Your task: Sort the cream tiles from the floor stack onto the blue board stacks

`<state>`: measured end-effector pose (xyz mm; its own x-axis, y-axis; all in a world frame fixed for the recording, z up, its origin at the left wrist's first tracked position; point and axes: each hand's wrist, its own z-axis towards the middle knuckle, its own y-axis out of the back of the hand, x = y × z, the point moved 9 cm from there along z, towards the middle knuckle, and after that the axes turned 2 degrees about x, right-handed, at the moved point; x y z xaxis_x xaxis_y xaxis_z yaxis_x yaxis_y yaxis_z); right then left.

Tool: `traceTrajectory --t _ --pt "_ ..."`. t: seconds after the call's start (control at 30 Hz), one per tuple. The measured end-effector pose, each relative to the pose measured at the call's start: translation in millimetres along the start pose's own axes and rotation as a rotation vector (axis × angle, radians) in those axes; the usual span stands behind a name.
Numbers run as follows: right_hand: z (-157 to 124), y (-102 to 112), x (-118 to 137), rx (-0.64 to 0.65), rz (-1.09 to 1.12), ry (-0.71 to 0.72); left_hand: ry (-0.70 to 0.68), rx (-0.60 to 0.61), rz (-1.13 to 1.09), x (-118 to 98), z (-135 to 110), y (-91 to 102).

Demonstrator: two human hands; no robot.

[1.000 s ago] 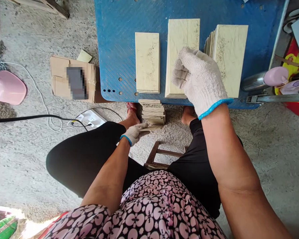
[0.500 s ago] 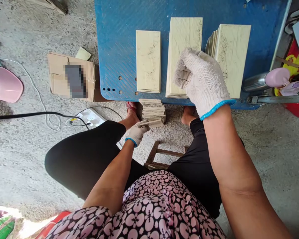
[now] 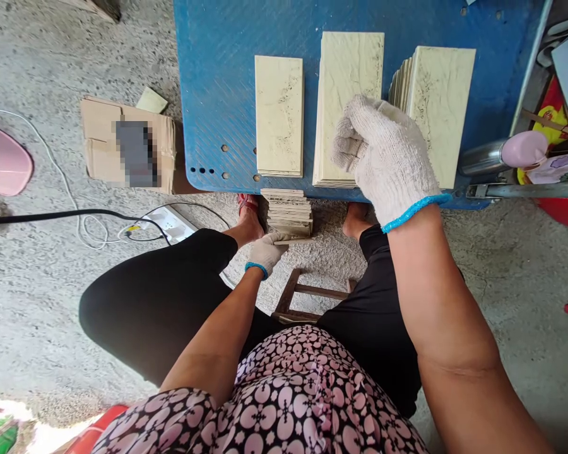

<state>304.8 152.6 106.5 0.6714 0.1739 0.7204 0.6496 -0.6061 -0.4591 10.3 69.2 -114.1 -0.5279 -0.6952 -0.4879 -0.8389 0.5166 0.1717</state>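
Observation:
Down below the table edge, my left hand (image 3: 266,251), in a white knit glove with a blue cuff, is closed on a thin tile (image 3: 297,241) seen nearly edge-on. That tile is right beside a row of tiles (image 3: 289,211) standing on edge on the floor. My right hand (image 3: 383,151), gloved the same way, is curled into a fist over the near part of the middle tile stack (image 3: 353,69); whatever its fingers may hold is hidden. To the left lies a lower stack of cream tiles (image 3: 279,113), and to the right a leaning stack (image 3: 445,107).
The stacks rest on a blue table (image 3: 218,82). A metal flask with a pink lid (image 3: 523,149) is at the right. On the floor at left are a cardboard box (image 3: 101,148), a power strip (image 3: 170,222), cables and a pink basin (image 3: 2,161). A wooden stool (image 3: 288,296) is below me.
My left hand has moved slightly right and down with its tile, which has turned more edge-on. My right hand keeps its closed shape over the middle stack, almost still.

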Motion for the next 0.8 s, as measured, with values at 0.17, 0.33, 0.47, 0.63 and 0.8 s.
traceTrajectory --t 0.17,0.33,0.47,0.63,0.8 --pt "0.5 3.9 -0.5 -0.011 0.002 0.006 -0.087 -0.025 0.078 -8.9 -2.3 3.3" --pt "-0.1 4.1 -2.6 -0.002 0.016 -0.010 -0.132 -0.014 0.105 -9.1 -1.9 -2.1" --pt "0.4 4.6 -3.9 0.003 0.016 -0.008 -0.119 -0.017 0.142 -0.1 -4.1 -10.1" --pt "3.4 8.6 -7.3 -0.005 0.001 -0.013 -0.147 0.049 0.245 -1.8 -6.5 -21.5" --pt "7.2 11.6 -5.3 0.021 -0.108 0.011 -0.158 0.124 0.270 -16.1 -6.0 -30.3"
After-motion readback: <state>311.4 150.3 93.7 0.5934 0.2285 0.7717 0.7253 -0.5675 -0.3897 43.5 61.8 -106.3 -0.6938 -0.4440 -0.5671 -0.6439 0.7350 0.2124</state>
